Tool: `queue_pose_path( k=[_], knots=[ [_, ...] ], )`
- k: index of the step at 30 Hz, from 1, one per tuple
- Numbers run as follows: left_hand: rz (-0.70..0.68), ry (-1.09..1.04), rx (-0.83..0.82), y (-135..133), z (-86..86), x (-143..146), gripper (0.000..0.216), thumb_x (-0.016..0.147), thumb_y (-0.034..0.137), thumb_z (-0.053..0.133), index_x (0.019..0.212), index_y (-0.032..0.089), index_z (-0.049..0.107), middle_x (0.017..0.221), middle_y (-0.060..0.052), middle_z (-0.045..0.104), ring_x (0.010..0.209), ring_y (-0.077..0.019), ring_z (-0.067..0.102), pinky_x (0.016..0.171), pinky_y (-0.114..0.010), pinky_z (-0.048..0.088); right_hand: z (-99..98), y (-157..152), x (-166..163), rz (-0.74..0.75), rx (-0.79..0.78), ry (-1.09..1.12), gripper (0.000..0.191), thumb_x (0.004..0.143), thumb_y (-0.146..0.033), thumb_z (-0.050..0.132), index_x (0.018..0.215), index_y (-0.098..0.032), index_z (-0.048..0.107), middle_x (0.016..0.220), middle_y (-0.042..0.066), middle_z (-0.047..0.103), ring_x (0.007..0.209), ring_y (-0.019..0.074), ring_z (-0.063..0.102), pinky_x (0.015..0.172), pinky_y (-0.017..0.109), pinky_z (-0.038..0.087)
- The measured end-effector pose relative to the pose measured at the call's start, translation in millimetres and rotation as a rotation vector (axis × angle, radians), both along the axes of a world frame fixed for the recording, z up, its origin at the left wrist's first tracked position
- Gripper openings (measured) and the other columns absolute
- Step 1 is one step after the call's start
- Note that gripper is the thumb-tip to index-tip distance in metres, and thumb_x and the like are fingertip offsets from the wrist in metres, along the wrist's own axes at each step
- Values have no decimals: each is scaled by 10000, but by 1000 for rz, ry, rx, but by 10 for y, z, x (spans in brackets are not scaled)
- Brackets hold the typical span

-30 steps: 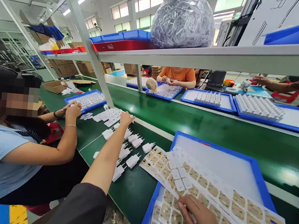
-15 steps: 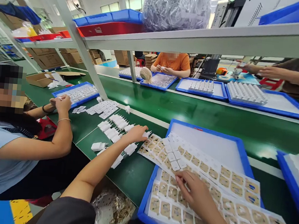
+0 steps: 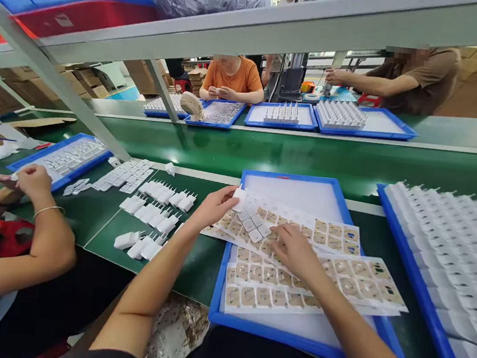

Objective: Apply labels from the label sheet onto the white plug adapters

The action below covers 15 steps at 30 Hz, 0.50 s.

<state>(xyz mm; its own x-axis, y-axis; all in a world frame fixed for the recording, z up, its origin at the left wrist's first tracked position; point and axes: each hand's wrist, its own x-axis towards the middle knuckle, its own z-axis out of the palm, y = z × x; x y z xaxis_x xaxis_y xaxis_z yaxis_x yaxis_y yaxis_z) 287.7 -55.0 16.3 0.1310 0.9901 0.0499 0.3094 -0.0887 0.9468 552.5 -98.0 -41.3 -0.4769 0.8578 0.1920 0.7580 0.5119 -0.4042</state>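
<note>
My left hand (image 3: 215, 206) holds a white charger plug (image 3: 239, 196) by its body, just above the top label sheet (image 3: 334, 233). My right hand (image 3: 294, 252) lies flat with its fingers spread on the stacked label sheets (image 3: 363, 281) in the blue tray (image 3: 290, 341) before me. A few white labels (image 3: 254, 228) remain on the top sheet between my two hands. More white charger plugs (image 3: 150, 215) lie in rows on the green bench to the left.
A second blue tray (image 3: 428, 310) packed with white plugs sits at my right. A co-worker's hands (image 3: 31, 181) work at my left beside another tray (image 3: 61, 153). Across the green conveyor (image 3: 308, 157) sit two people with trays (image 3: 364, 123). A shelf (image 3: 278, 31) runs overhead.
My left hand came back from the plug rows on the left, carrying one plug to the label sheet. My right hand slid up the sheets. The view swung right and down.
</note>
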Motion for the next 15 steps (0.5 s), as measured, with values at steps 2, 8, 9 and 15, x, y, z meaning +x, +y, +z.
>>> queue_pose_path(
  k=[2, 8, 9, 15],
  knots=[
    [65, -257, -98, 102, -111, 129, 409, 768, 345, 632, 1140, 175, 647, 1007, -55, 698, 846, -191, 655, 733, -285, 533, -32, -42, -74, 56, 33, 22, 320, 917, -282, 534, 1209, -166, 593, 1208, 137, 612, 1121, 291, 566, 957, 458, 476],
    [168, -545, -154, 245, -396, 244, 328, 721, 370, 641, 962, 149, 616, 806, -26, 643, 683, -151, 647, 622, -260, 524, 22, -154, -383, 73, 70, -138, 485, 864, -265, 606, 1321, -117, 535, 1385, 171, 537, 1248, 336, 498, 1003, 503, 450],
    [171, -563, -148, 238, -424, 243, 319, 714, 368, 648, 945, 151, 611, 801, -23, 638, 687, -150, 645, 624, -258, 522, 32, -144, -435, 64, 74, -169, 509, 856, -270, 617, 1329, -104, 530, 1394, 182, 528, 1253, 344, 496, 1006, 507, 446],
    [202, -671, -103, 202, -496, 262, 336, 719, 373, 681, 966, 161, 601, 842, -14, 641, 714, -126, 616, 664, -252, 511, 31, -5, -622, 12, 76, -233, 516, 873, -296, 604, 1346, -107, 519, 1351, 180, 567, 1210, 338, 538, 981, 487, 465]
  ],
)
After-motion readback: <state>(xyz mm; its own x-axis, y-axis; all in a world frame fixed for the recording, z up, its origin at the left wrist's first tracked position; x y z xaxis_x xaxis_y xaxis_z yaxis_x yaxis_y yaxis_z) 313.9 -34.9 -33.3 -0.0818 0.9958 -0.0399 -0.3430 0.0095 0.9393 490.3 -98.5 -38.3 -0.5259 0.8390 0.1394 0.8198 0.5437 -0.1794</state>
